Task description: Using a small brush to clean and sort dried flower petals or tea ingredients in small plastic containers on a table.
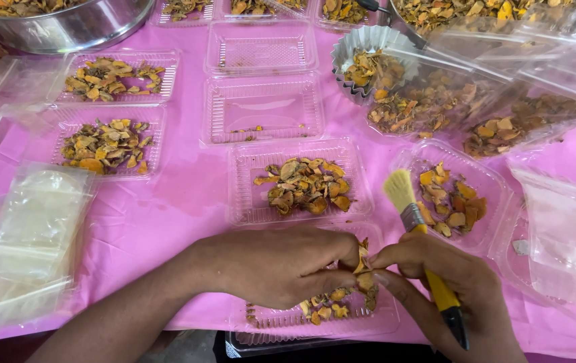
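My left hand [281, 265] pinches a dried orange-brown slice [363, 261] over a clear plastic tray [315, 323] at the near table edge. My right hand [449, 282] meets it at the fingertips, touching the same slice, and grips a yellow-handled brush [422, 235] whose pale bristles point up and away. More dried slices lie in the near tray under my hands. Just beyond it stands another clear tray [248, 195] with a heap of slices.
Several clear trays, some filled, some bare, cover the pink tablecloth [167, 215]. A fluted metal cup [368, 47] and metal bowl [66, 30] hold more slices. Clear bags lie stacked at left [32, 228] and right [563, 228].
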